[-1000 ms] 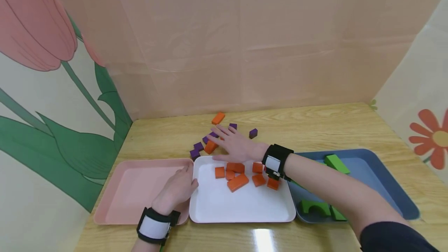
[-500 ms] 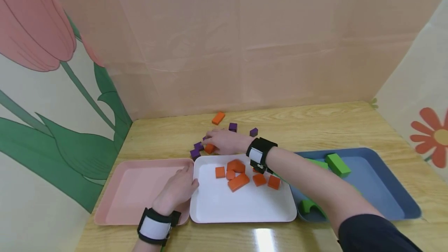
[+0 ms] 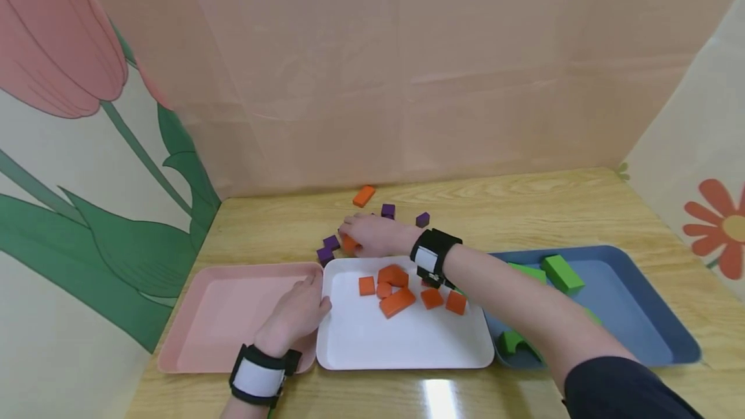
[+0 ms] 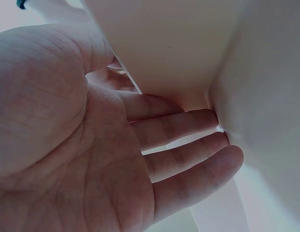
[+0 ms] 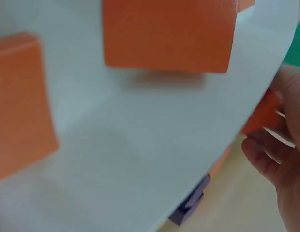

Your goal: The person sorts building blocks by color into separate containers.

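My right hand (image 3: pixel 375 233) reaches past the white tray's far rim and grips an orange block (image 3: pixel 348 244). In the right wrist view this orange block (image 5: pixel 262 115) shows between thumb and fingers, partly hidden by the rim. My left hand (image 3: pixel 297 309) lies across the adjoining rims of the white tray (image 3: pixel 407 349) and the pink tray (image 3: pixel 229 315). Its thumb is on the white tray's side, its fingers (image 4: pixel 198 181) on the pink side against the tray wall. Purple blocks (image 3: pixel 330 242) lie beside the right hand on the table.
Several orange blocks (image 3: pixel 398 302) sit in the white tray. A blue tray (image 3: pixel 623 315) on the right bears green blocks (image 3: pixel 562 274). Behind the right hand lie another orange block (image 3: pixel 363 196) and purple blocks (image 3: pixel 422 219), before a pinkish-beige backdrop (image 3: pixel 401 83).
The right hand, spread flat over the blocks one second ago, has drawn its fingers in and taken hold of an orange block behind the white tray. The left hand stays put.
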`<state>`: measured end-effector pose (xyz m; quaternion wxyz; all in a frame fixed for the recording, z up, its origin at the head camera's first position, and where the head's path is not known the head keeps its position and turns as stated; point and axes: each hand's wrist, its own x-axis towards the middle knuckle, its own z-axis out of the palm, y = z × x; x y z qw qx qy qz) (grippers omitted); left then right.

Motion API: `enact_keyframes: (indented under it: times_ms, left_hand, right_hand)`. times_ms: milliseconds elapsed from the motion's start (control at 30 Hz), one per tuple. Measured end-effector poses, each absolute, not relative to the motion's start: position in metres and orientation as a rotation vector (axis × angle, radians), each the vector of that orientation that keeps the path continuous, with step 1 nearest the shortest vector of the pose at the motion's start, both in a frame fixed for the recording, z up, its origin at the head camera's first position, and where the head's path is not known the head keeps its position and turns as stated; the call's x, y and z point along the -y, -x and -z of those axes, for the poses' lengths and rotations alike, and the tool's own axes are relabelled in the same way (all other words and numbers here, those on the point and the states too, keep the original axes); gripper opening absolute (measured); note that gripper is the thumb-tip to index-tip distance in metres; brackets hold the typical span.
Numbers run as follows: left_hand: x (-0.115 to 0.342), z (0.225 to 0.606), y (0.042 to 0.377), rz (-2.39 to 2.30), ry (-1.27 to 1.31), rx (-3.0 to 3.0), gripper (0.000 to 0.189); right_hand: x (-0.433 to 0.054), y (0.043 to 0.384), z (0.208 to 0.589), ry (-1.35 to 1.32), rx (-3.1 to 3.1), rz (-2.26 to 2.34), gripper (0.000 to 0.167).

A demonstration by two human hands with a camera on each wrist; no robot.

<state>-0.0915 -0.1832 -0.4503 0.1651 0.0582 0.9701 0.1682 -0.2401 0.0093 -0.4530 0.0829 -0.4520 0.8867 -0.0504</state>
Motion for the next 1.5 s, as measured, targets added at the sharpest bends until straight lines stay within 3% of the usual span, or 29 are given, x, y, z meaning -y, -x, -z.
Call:
enact_keyframes:
  times_ms: [333,833,1067,1333,1500]
  left_hand:
    - [0.18,0.448,0.093,-0.476,-0.133,-2.733,0.067]
    - [0.186,0.449,0.094,-0.472,-0.127,-2.738,0.066]
    - [0.187,0.45,0.094,-0.48,-0.128,-2.742,0.066]
    - [0.186,0.452,0.096,-0.472,-0.117,-2.735,0.067]
    - [0.185,0.452,0.096,-0.48,-0.122,-2.733,0.067]
  right_hand:
    - [-0.045,0.207,0.428,1.235,-2.609,0.322,0.037]
    - [-0.083,0.147,0.443,1.444,-2.466,0.028,0.029]
    - [-0.087,0.133,0.45,1.398,-2.362,0.123,0.023]
    - [-0.089,0.133,0.46,1.518,-2.384,0.006,0.038]
    - [-0.092,0.135,0.458,1.478,-2.473,0.011,0.067]
